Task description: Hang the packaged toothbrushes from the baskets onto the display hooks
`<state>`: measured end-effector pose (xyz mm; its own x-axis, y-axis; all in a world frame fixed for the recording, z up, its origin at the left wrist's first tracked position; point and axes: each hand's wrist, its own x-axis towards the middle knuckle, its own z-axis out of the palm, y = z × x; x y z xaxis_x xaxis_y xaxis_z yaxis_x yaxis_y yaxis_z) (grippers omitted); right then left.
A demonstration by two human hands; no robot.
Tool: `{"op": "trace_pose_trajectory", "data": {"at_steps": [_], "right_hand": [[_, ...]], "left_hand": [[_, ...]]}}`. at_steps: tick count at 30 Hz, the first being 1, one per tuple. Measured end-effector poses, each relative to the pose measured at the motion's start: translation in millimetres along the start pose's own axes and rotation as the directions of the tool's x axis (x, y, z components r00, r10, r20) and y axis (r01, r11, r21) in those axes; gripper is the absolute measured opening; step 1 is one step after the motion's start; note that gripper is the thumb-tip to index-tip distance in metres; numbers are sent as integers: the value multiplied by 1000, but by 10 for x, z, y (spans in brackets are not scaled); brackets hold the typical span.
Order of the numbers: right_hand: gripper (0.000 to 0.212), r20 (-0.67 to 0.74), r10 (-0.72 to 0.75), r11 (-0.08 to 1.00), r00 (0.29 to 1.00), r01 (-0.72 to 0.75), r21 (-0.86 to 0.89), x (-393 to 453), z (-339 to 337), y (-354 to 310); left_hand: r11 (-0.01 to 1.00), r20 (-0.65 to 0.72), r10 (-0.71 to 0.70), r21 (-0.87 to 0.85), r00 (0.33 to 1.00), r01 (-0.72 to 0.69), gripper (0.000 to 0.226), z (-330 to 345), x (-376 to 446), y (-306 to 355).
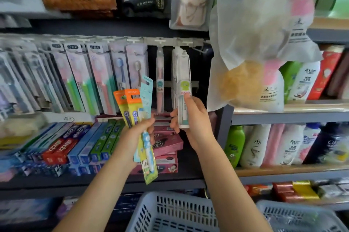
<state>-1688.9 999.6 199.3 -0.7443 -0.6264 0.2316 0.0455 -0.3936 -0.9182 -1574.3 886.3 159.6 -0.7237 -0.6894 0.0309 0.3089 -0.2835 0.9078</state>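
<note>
The clear toothbrush pack (182, 97) with the green label hangs at the front of a stack on a display hook (184, 50), and the right hand (190, 116) grasps its lower part, the thumb pressed on the front and the fingers curled behind. Just left of this hand, a single pink toothbrush pack (160, 80) hangs on the next hook. Further left, the left hand (140, 127) is clenched around a fan of packs (138, 110): two with orange tops, one light blue, and one with a blue child's toothbrush pointing down. Beyond the left hand, a long row of hanging packs (79, 78) fills the rail. Below both hands stand two grey-blue baskets (170, 213); what lies inside them I cannot tell.
</note>
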Motion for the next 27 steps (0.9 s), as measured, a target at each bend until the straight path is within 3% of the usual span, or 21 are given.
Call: {"op": "trace_pose_trajectory", "data": {"at_steps": [3, 6, 15, 20, 24, 27], "right_hand": [[38, -49, 73, 997, 996, -71, 31, -3, -44, 95], [36, -101, 147, 987, 984, -139, 86, -71, -121, 318], [50, -178, 230, 971, 957, -214, 108, 241, -141, 593], [32, -205, 391, 913, 897, -350, 211, 279, -185, 673], [32, -156, 374, 927, 914, -371, 52, 54, -275, 781], [34, 14, 340, 934, 940, -335, -121, -266, -257, 778]], "left_hand": [[1000, 9, -12, -9, 1000, 12, 7, -48, 0, -47], [999, -11, -32, -22, 999, 32, 18, -69, -11, -121], [999, -45, -34, 12, 998, 35, 21, -17, -35, -152], [997, -68, -41, 67, 997, 46, 8, 15, -35, -190], [993, -76, -91, 63, 993, 96, 10, 26, -84, -227], [995, -129, -80, 53, 988, 88, 13, -16, -120, -281]]}}
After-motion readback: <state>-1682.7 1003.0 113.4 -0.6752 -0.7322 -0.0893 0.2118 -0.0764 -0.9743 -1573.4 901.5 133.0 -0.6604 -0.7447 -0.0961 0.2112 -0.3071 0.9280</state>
